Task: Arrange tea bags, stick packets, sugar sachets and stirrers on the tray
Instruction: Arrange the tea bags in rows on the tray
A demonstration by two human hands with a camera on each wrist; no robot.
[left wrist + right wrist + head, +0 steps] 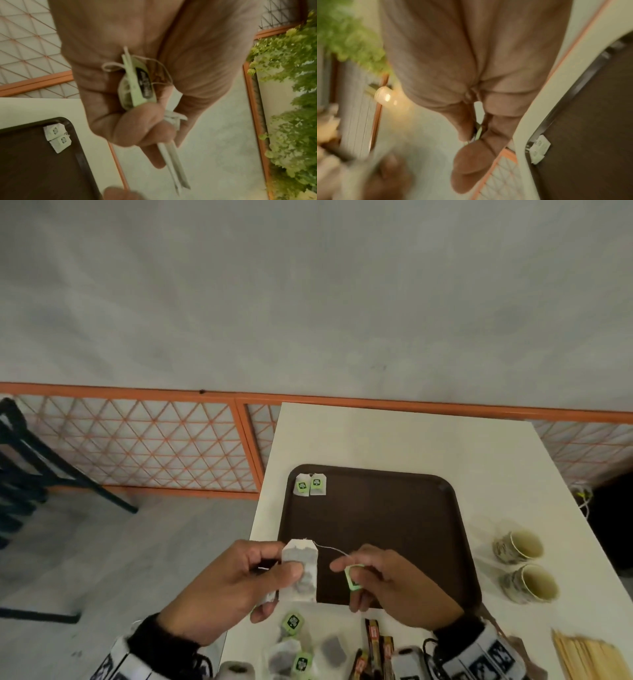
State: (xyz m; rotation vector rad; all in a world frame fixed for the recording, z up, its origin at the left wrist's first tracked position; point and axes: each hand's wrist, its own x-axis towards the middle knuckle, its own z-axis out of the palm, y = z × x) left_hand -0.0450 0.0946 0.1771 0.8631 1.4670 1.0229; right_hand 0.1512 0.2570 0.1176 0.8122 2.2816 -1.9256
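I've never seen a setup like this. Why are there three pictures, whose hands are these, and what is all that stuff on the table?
No machine here: a person wears three cameras. The big picture comes from the head, looking down; the other two come from each wrist, looking along the hand, so they look odd and blurry.

The left hand grips a tea bag; the left wrist view shows a green tag and more paper bunched in that palm. The right hand pinches that bag's green tag, with the string stretched between the hands.

On the white table lies a brown tray with two tea bags side by side in its far left corner. Near the person lie loose tea bags, dark stick packets and wooden stirrers. Two paper cups stand to the tray's right.
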